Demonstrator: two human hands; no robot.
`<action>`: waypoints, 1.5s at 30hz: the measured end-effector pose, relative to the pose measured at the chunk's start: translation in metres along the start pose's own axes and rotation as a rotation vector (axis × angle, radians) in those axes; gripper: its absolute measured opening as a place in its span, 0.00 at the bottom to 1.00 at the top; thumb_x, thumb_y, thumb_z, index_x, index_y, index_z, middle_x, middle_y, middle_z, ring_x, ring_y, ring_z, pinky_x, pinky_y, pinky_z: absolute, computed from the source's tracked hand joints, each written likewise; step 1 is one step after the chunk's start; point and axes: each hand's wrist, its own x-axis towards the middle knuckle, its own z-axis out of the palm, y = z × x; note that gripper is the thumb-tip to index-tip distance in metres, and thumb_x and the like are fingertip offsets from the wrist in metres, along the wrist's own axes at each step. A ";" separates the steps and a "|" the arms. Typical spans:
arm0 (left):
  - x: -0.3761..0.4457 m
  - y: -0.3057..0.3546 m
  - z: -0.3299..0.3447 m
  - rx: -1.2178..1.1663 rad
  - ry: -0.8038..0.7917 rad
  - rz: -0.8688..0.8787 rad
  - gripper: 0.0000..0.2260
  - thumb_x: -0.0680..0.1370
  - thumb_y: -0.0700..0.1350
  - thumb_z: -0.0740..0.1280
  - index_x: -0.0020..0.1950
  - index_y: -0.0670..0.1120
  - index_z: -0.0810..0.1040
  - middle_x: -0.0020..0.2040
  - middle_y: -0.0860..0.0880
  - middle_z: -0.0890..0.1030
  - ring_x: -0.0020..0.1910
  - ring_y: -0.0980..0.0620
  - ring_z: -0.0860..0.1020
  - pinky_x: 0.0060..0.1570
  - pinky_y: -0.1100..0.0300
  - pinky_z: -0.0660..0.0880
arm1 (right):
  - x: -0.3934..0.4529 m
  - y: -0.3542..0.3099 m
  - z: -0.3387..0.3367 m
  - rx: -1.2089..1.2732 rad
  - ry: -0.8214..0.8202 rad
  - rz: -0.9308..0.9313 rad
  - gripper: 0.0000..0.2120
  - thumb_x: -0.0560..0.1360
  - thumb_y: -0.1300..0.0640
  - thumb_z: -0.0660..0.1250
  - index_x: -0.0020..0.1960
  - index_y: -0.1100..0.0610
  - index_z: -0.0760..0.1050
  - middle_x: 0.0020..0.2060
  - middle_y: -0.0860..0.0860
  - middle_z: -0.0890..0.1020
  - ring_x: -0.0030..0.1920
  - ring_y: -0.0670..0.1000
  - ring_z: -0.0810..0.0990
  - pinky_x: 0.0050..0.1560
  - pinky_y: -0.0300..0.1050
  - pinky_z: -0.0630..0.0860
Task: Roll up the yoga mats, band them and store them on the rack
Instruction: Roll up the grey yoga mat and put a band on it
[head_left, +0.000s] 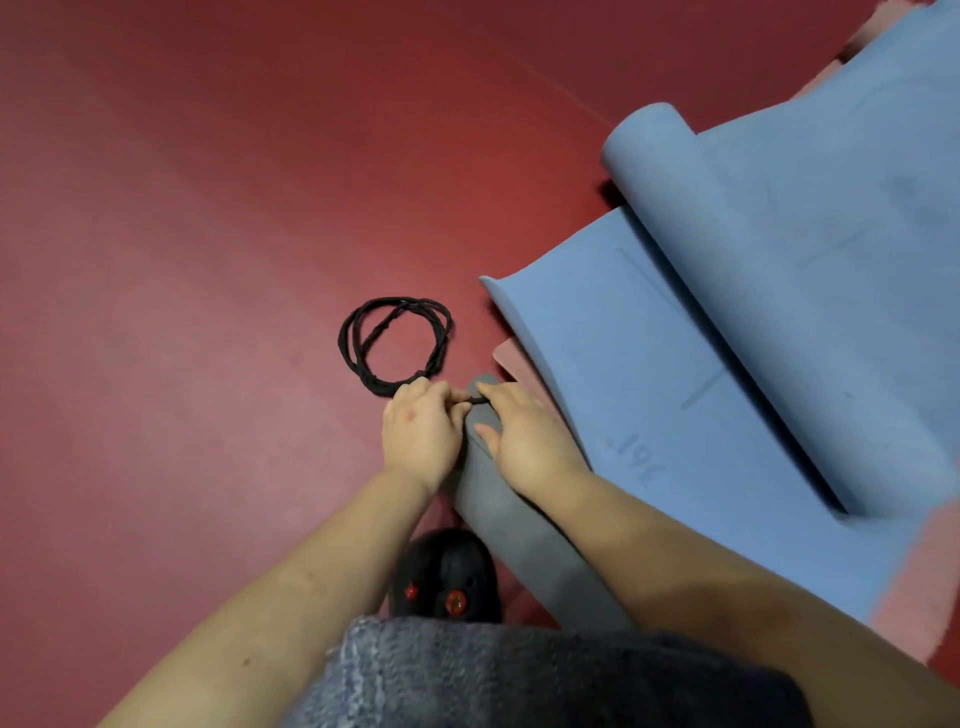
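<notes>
A rolled grey yoga mat (524, 545) lies on the red floor, running from my knees toward the upper left. My left hand (423, 434) and my right hand (524, 441) meet at its far end, both pinching a black band (478, 400) stretched between their fingertips. Several more black bands (395, 343) lie in a loose ring on the floor just beyond my left hand. To the right, a blue mat (753, 322) lies partly rolled, its roll (654, 150) at the far end, over a pink mat (511, 361) that shows at its edge.
A black shoe with red studs (447, 577) rests on the floor beside the grey mat, close to my lap. Red floor (208, 208) stretches to the left and ahead. The rack is out of view.
</notes>
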 end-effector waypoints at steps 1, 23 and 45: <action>0.000 -0.002 -0.001 -0.021 -0.014 0.008 0.04 0.74 0.43 0.70 0.44 0.43 0.81 0.42 0.43 0.78 0.48 0.41 0.75 0.49 0.53 0.68 | -0.003 -0.002 0.002 -0.019 0.018 0.021 0.22 0.79 0.53 0.61 0.72 0.55 0.65 0.66 0.52 0.69 0.65 0.54 0.69 0.64 0.47 0.66; 0.020 -0.055 -0.045 -0.288 -0.499 -0.120 0.08 0.69 0.38 0.76 0.38 0.48 0.78 0.37 0.50 0.81 0.36 0.55 0.78 0.43 0.64 0.74 | -0.008 -0.003 0.018 -0.147 0.259 -0.028 0.08 0.69 0.57 0.68 0.40 0.62 0.73 0.37 0.58 0.77 0.32 0.58 0.77 0.27 0.45 0.73; -0.055 -0.008 -0.008 -0.070 -0.214 -0.029 0.02 0.74 0.45 0.70 0.43 0.49 0.78 0.43 0.51 0.80 0.40 0.50 0.76 0.43 0.59 0.70 | -0.047 0.030 -0.031 0.135 -0.056 0.327 0.35 0.73 0.44 0.69 0.74 0.51 0.59 0.73 0.50 0.62 0.70 0.53 0.65 0.67 0.50 0.67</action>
